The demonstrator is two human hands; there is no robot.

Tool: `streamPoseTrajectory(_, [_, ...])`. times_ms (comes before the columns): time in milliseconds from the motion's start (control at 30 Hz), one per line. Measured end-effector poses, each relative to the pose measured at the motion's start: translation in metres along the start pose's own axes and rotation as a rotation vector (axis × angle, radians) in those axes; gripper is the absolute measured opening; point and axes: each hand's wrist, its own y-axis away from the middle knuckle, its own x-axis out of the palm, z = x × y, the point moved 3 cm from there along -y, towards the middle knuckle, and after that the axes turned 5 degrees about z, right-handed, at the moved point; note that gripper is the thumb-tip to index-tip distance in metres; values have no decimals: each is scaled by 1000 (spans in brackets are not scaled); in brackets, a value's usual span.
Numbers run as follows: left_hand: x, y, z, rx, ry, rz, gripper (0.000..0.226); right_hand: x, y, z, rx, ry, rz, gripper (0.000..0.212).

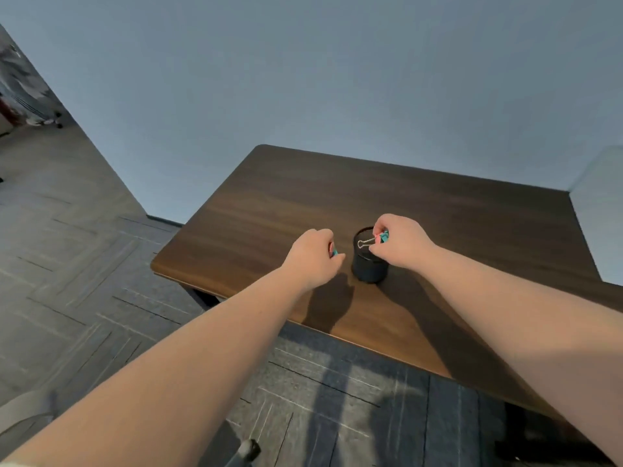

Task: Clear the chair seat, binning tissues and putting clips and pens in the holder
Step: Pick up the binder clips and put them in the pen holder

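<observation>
Dark wooden desk (337, 203) against blue-grey wall (303, 69), grey carpet (67, 264).

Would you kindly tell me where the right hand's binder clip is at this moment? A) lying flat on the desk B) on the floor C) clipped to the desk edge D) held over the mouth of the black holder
D: the right hand pinches the binder clip with its wire handle over the open top of the black holder.

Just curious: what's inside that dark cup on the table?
Over the holder's mouth the right hand holds a teal binder clip, its wire handle across the opening. The inside is dark and partly covered by the hand, so its contents cannot be seen.
</observation>
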Motion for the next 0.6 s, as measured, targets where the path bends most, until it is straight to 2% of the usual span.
streamPoseTrajectory(267, [28, -70, -40, -55, 87, -1, 36, -15, -42, -45, 1, 108, 95, 25])
streamPoseTrajectory(600, [64, -115, -44, -140, 71, 63, 30, -4, -72, -53, -96, 213, 214, 30])
